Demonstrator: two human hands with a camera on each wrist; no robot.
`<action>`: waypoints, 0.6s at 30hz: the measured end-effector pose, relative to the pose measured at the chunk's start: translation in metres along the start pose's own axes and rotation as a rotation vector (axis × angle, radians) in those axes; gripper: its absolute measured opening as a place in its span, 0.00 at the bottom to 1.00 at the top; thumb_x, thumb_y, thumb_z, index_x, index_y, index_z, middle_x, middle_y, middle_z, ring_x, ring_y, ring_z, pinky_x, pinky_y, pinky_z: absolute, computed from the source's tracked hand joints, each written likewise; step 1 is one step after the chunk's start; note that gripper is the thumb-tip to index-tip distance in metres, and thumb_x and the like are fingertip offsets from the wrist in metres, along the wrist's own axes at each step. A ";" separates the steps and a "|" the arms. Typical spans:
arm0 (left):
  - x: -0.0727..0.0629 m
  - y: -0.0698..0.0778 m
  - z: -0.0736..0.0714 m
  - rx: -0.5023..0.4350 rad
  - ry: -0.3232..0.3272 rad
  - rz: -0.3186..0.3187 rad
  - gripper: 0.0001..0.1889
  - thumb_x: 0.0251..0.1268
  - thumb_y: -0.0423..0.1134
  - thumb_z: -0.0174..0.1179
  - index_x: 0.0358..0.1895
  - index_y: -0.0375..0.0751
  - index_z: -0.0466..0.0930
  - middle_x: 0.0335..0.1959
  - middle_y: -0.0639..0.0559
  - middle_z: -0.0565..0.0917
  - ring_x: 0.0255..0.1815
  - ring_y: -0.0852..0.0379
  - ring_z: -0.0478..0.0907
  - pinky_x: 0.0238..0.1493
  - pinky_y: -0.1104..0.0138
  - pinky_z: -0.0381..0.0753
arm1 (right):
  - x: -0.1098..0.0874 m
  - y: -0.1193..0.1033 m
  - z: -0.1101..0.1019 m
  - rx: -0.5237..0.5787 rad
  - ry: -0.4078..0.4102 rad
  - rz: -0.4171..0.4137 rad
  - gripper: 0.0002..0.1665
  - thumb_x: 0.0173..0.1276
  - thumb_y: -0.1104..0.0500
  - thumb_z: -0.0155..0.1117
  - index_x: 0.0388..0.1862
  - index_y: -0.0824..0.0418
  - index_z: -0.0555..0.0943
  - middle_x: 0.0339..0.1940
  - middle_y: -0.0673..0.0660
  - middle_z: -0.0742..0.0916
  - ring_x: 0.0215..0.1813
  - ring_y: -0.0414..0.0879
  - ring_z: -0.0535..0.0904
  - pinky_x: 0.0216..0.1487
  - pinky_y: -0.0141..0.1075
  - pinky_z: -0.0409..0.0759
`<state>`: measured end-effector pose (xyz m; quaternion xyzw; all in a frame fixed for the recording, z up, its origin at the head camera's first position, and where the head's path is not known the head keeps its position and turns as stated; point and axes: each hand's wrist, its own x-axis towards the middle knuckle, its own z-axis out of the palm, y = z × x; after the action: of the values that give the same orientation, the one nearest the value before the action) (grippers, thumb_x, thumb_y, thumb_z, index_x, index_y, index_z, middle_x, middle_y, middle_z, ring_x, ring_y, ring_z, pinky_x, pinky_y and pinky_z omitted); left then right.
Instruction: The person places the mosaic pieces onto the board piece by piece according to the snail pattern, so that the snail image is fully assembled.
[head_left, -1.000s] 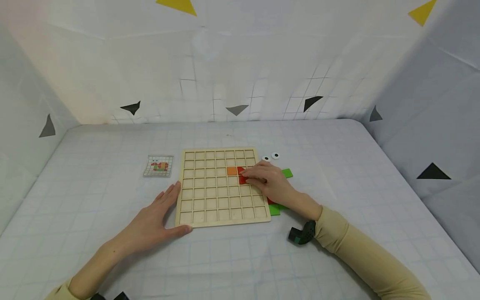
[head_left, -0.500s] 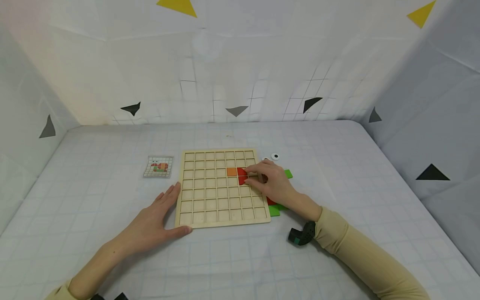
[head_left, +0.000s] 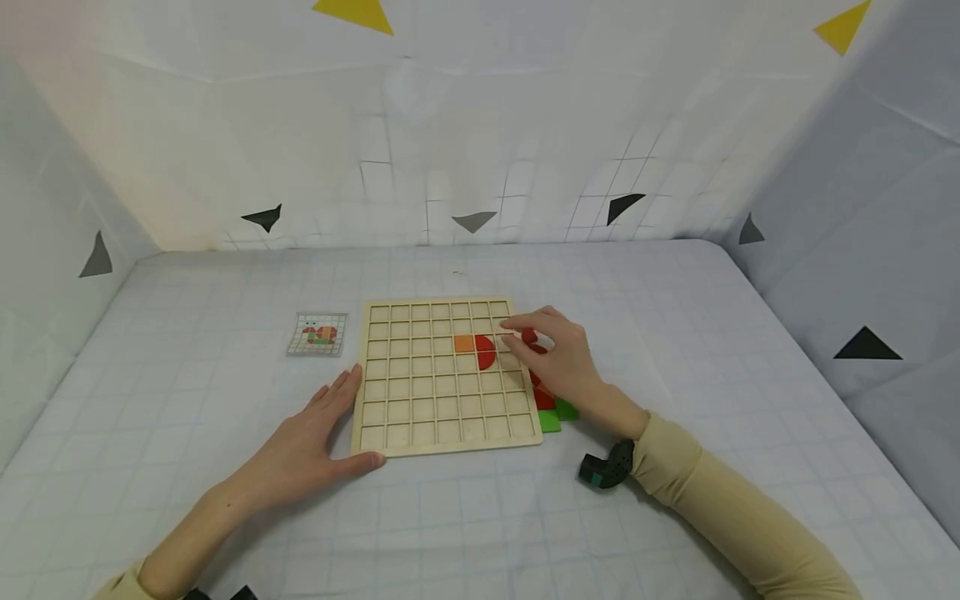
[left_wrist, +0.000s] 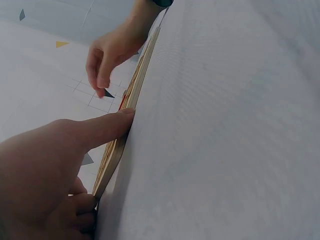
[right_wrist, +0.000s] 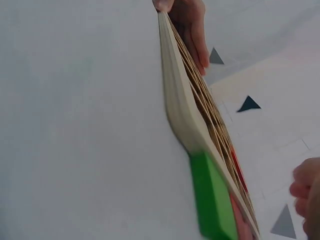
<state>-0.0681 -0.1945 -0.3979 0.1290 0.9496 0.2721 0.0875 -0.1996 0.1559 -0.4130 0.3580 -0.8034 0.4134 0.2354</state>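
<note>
A pale wooden grid board [head_left: 420, 387] lies flat on the table. One orange square [head_left: 464, 343] sits in its cells, with two red quarter-round tiles [head_left: 486, 353] beside it forming a half disc. My left hand [head_left: 300, 442] rests at the board's near left corner, thumb on the front edge and fingers straight along the left side. Above the board's right edge hovers my right hand [head_left: 558, 354], thumb and index finger apart with nothing between their tips. Red shows in the gap behind its fingers; whether any touches the palm I cannot tell.
Red tiles [head_left: 544, 400] and green tiles [head_left: 550, 421] lie against the board's right side, partly covered by my right hand. A small picture card [head_left: 317, 334] in red, orange and green lies beyond the left hand. White cloth walls [head_left: 480, 125] surround the table.
My right hand has let go of the red tile and moved right and slightly up, uncovering the red half disc. It now covers the white eye pieces. The left hand has stayed put.
</note>
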 end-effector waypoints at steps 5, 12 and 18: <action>0.000 0.000 0.001 0.005 -0.001 -0.003 0.60 0.55 0.74 0.61 0.82 0.51 0.40 0.81 0.42 0.52 0.79 0.31 0.51 0.70 0.33 0.59 | 0.004 0.008 -0.019 -0.005 0.071 0.141 0.10 0.65 0.64 0.71 0.46 0.58 0.88 0.38 0.53 0.89 0.42 0.49 0.81 0.44 0.46 0.79; 0.000 0.001 0.001 0.005 -0.004 0.000 0.59 0.55 0.73 0.61 0.82 0.50 0.40 0.81 0.41 0.52 0.78 0.30 0.51 0.69 0.32 0.59 | -0.010 0.016 -0.044 -0.048 -0.078 0.308 0.10 0.67 0.57 0.71 0.47 0.53 0.88 0.40 0.49 0.88 0.46 0.44 0.81 0.50 0.48 0.78; 0.000 0.000 0.000 0.009 -0.004 0.001 0.59 0.55 0.73 0.61 0.82 0.51 0.40 0.81 0.41 0.52 0.78 0.30 0.51 0.69 0.32 0.59 | -0.028 0.018 -0.061 -0.059 -0.198 0.292 0.14 0.63 0.58 0.75 0.48 0.52 0.88 0.41 0.48 0.89 0.46 0.45 0.82 0.53 0.45 0.79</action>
<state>-0.0685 -0.1942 -0.3981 0.1304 0.9505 0.2678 0.0885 -0.1908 0.2244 -0.4069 0.2694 -0.8780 0.3821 0.1028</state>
